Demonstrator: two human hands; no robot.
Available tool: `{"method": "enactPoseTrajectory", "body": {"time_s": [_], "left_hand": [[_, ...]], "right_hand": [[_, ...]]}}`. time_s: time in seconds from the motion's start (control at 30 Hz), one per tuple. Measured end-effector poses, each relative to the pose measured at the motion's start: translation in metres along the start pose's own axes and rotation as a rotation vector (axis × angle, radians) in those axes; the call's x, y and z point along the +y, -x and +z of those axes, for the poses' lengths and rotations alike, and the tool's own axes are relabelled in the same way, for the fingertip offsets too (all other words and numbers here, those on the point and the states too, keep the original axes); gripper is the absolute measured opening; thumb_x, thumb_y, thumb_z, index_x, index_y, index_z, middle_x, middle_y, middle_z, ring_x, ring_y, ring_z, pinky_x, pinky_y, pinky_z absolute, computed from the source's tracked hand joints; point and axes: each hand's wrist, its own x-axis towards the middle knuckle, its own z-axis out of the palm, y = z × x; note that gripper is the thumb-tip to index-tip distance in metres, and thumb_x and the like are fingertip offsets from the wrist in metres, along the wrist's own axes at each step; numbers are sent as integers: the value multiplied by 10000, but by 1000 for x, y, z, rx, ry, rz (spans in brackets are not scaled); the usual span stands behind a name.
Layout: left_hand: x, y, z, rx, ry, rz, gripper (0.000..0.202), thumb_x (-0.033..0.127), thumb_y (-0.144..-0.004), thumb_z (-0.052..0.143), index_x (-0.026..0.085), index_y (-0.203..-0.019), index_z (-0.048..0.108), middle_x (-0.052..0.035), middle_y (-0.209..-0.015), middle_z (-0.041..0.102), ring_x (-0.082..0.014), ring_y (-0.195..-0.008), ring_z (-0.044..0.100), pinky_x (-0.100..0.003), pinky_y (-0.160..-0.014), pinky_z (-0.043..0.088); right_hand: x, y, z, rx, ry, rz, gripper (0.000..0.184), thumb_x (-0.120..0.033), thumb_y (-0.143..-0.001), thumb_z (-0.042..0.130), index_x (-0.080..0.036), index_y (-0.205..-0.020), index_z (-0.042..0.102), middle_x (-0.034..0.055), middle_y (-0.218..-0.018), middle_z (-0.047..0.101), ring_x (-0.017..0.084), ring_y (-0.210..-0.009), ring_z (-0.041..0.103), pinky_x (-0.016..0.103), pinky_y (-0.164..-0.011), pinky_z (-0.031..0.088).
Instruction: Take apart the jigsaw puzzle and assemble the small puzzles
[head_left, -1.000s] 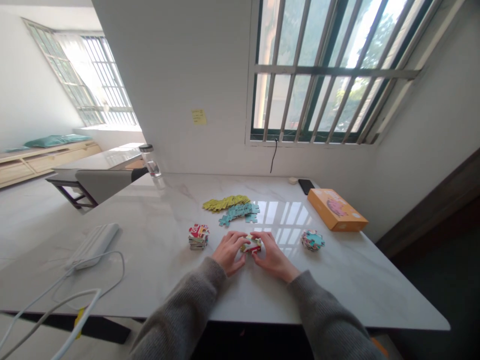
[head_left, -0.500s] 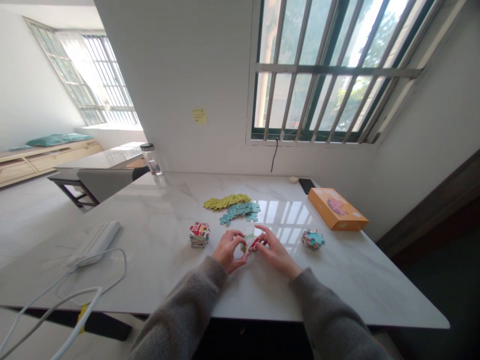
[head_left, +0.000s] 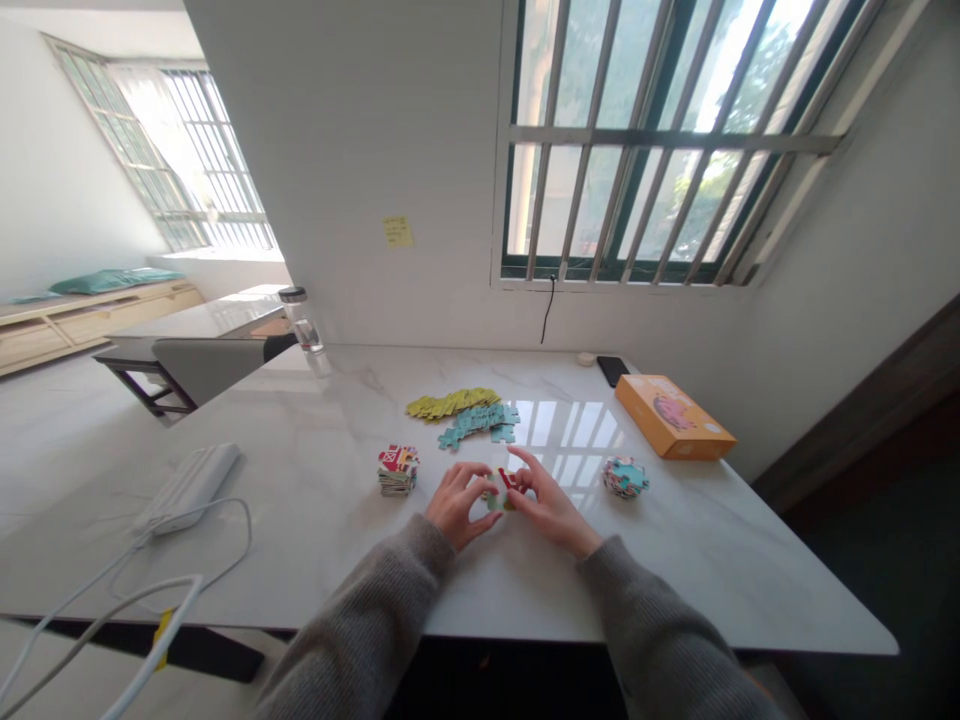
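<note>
Between my hands are small puzzle pieces (head_left: 499, 497), pale green with a red part on the right side. My right hand (head_left: 551, 508) pinches the red-marked piece between thumb and fingers, its index finger lifted away. My left hand (head_left: 459, 503) curls its thumb and index finger around the pale green part at the left edge. Whether the pieces are joined is too small to tell. Left of my left hand stands a stack of picture puzzle pieces (head_left: 397, 472), a red one on top. Right of my right hand is another stack of puzzle pieces (head_left: 625, 478), with light blue on top.
Yellow-green pieces (head_left: 452, 403) and light blue pieces (head_left: 478, 424) lie spread beyond my hands. An orange box (head_left: 675, 418) and a black phone (head_left: 613, 371) are at the right. A white power strip (head_left: 196, 487) with cables lies left; a clear bottle (head_left: 303, 320) stands at the far left edge.
The held pieces have turned between my fingers, so more of the pale green and red faces shows. My left fingers have shifted slightly. The stacks stay put.
</note>
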Motion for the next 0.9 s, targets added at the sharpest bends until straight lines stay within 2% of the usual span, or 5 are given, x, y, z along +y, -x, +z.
{"method": "enactPoseTrajectory", "body": {"time_s": [0.23, 0.4, 0.5, 0.73, 0.9], "left_hand": [[1, 2, 1, -22, -7, 23, 261, 217, -737, 717, 224, -979, 620, -71, -1027, 625, -246, -978, 563, -415, -856, 506], [5, -1, -3, -42, 27, 56, 435, 144, -743, 662, 239, -1161, 588, -80, -1223, 612, -254, -1107, 531, -437, -960, 486], [6, -2, -5, -79, 63, 103, 443, 130, -752, 644, 246, -1175, 580, -56, -1226, 643, -245, -1114, 543, -425, -952, 489], [4, -2, -11, -5, 53, 30, 382, 162, -758, 662, 241, -1126, 602, -66, -1169, 678, -250, -1071, 589, -433, -908, 502], [5, -2, -27, 148, 69, -39, 389, 120, -718, 643, 228, -1089, 598, -73, -1097, 683, -251, -1051, 597, -439, -928, 498]], "right_hand": [[0, -1, -3, 113, 71, -19, 570, -355, -922, 529, -212, -1435, 326, -30, -755, 522, 148, -703, 505, 304, -715, 425], [0, 1, -2, 11, 113, -73, 557, -334, -929, 523, -212, -1438, 334, -27, -769, 515, 144, -708, 496, 302, -715, 424], [0, 2, -1, -19, 108, -83, 569, -336, -933, 521, -222, -1453, 318, -22, -787, 539, 145, -721, 518, 304, -726, 441], [3, -1, -7, 217, 276, -96, 411, -294, -924, 501, -219, -1326, 469, 27, -909, 610, 172, -819, 584, 338, -786, 465], [10, -1, -7, 245, 437, -128, 365, -260, -926, 465, -215, -1285, 516, 50, -942, 605, 200, -889, 574, 374, -842, 464]]}}
